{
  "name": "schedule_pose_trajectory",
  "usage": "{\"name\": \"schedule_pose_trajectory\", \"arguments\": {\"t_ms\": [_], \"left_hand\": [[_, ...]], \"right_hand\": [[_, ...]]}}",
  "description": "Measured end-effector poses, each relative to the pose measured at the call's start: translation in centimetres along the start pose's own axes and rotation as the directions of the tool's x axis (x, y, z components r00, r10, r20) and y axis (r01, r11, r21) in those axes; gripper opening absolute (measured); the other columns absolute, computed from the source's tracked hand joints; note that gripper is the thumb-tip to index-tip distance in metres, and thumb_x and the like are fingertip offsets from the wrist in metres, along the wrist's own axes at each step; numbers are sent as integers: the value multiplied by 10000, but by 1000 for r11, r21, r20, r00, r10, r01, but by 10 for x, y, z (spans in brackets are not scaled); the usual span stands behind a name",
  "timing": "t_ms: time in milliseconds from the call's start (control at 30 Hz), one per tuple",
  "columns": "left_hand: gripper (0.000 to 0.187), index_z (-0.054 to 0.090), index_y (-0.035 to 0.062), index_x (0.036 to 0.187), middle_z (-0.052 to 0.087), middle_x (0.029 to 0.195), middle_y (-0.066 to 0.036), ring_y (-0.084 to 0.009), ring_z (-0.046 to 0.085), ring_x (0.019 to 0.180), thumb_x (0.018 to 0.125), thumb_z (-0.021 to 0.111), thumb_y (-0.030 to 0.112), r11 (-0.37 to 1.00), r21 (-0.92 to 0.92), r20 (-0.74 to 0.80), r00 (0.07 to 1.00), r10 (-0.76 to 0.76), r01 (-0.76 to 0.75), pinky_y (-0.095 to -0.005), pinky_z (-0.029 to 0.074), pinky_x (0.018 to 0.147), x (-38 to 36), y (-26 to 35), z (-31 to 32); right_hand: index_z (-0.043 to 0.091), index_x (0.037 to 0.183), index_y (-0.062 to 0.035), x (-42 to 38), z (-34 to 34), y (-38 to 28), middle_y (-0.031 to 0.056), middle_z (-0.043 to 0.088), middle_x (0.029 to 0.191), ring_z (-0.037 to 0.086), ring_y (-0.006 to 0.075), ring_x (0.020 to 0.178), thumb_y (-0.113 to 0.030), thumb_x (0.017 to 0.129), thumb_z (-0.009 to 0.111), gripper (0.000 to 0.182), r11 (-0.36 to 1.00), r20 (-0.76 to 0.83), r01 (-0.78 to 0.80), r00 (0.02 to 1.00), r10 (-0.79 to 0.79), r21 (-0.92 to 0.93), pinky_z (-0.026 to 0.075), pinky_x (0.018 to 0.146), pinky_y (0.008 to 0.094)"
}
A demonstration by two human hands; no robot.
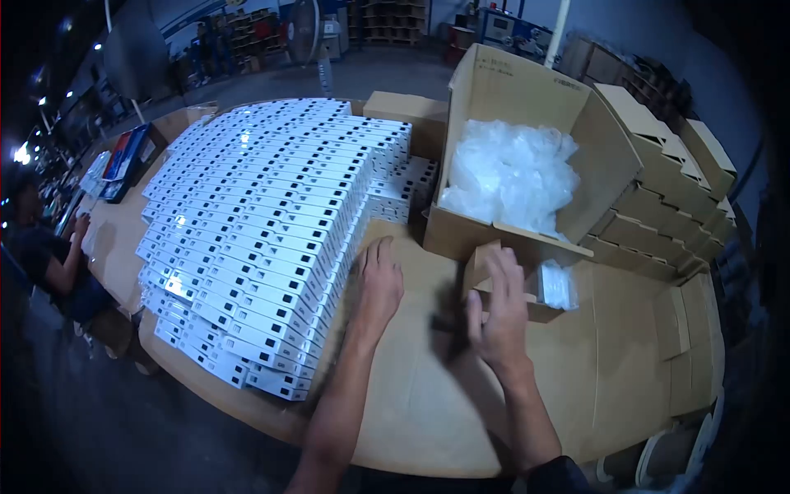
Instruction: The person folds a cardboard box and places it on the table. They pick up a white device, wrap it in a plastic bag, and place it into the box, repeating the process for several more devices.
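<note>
My left hand (pixel 381 284) lies beside the big stack of white boxes (pixel 271 206), its fingers stretched out near the stack's right side with nothing in them. Thumb and fingers apart, my right hand (pixel 502 317) hovers over the left part of a small open cardboard box (pixel 545 313) and partly hides it. A white packet in clear plastic wrap (pixel 559 285) sits in the right end of that box. The white boxes lie in tight, slanting rows with small dark squares on their ends.
Behind the small box stands a large open carton (pixel 535 90) filled with clear plastic bags (pixel 510 177). Folded cardboard boxes (pixel 658 206) are piled at the right. A person (pixel 53 255) works at the far left, near a blue-and-red box (pixel 126 160). A fan (pixel 303 31) stands behind.
</note>
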State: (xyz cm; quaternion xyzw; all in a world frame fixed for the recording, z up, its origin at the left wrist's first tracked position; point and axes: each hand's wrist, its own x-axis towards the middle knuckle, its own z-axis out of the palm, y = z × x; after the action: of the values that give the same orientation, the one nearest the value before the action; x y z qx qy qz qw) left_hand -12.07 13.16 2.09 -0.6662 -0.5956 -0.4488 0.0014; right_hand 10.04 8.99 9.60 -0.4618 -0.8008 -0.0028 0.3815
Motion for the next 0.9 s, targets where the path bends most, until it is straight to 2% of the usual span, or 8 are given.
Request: {"name": "schedule_pose_trajectory", "arguments": {"t_ms": [33, 233, 433, 533, 633, 733, 833, 900], "left_hand": [[490, 500, -66, 1367, 554, 1354, -274, -457, 507, 1307, 905, 637, 17, 999, -13, 36, 999, -39, 39, -488, 418, 1127, 11, -7, 5], [565, 477, -66, 1443, 503, 1478, -254, -432, 419, 1437, 883, 553, -39, 988, 108, -3, 994, 108, -107, -491, 371, 1189, 52, -40, 50], [602, 453, -21, 1495, 495, 1491, -224, -430, 398, 1462, 903, 564, -5, 986, 122, -16, 993, 115, -112, -506, 351, 1194, 62, -52, 61], [557, 516, -18, 1445, 543, 1406, -204, -410, 475, 1388, 891, 558, -41, 979, 155, -56, 989, 139, -129, -499, 403, 1139, 62, -53, 60], [465, 614, -12, 1334, 583, 1286, -173, -372, 553, 1264, 872, 591, -53, 991, 123, -55, 997, 59, -52, -480, 457, 1060, 65, -53, 60], [367, 669, -29, 1233, 583, 1131, -160, -354, 582, 1083, 867, 671, -48, 984, 155, -150, 983, 108, -84, -467, 480, 954, 69, -53, 57], [327, 670, -6, 1142, 595, 1134, -163, -370, 586, 1103, 823, 724, -51, 991, 126, -193, 979, 58, -34, -476, 472, 974, 61, -28, 34], [306, 659, -8, 1104, 599, 1159, -176, -383, 583, 1121, 812, 731, -61, 997, 64, -253, 966, 49, -33, -481, 467, 983, 53, -10, 18]], "right_hand": [[485, 1429, 50, 10, 12, -6, 245, 428, 1548, 375, 466, 1469, -77, 912, 647, 556, 999, 48, 35, 998, -36, 11, 302, 1216, 575], [455, 1441, 58, 52, 66, -1, 309, 252, 1639, 190, 463, 1560, -94, 892, 661, 606, 988, 264, 81, 963, -44, -131, 205, 1241, 630], [483, 1415, 55, 59, 78, 8, 303, 216, 1655, 189, 465, 1563, -101, 883, 695, 593, 977, 295, 88, 955, -27, -195, 223, 1242, 613], [501, 1393, 54, 60, 73, 4, 304, 214, 1657, 193, 471, 1561, -99, 877, 706, 576, 979, 313, 79, 950, -16, -189, 238, 1232, 624], [501, 1392, 64, 60, 74, 4, 321, 210, 1654, 199, 485, 1555, -94, 882, 680, 563, 985, 315, 70, 949, -17, -157, 252, 1213, 656], [497, 1393, 66, 60, 73, 5, 336, 211, 1646, 201, 503, 1547, -93, 888, 671, 557, 991, 307, 66, 951, -29, -112, 265, 1197, 676], [480, 1410, 56, 61, 64, 2, 342, 240, 1624, 208, 513, 1538, -102, 903, 670, 564, 999, 272, 38, 962, -30, -24, 270, 1194, 675], [462, 1443, 28, 60, 49, -6, 349, 304, 1579, 316, 540, 1465, -113, 932, 663, 567, 993, 203, 18, 978, -42, 120, 325, 1183, 609]]}}
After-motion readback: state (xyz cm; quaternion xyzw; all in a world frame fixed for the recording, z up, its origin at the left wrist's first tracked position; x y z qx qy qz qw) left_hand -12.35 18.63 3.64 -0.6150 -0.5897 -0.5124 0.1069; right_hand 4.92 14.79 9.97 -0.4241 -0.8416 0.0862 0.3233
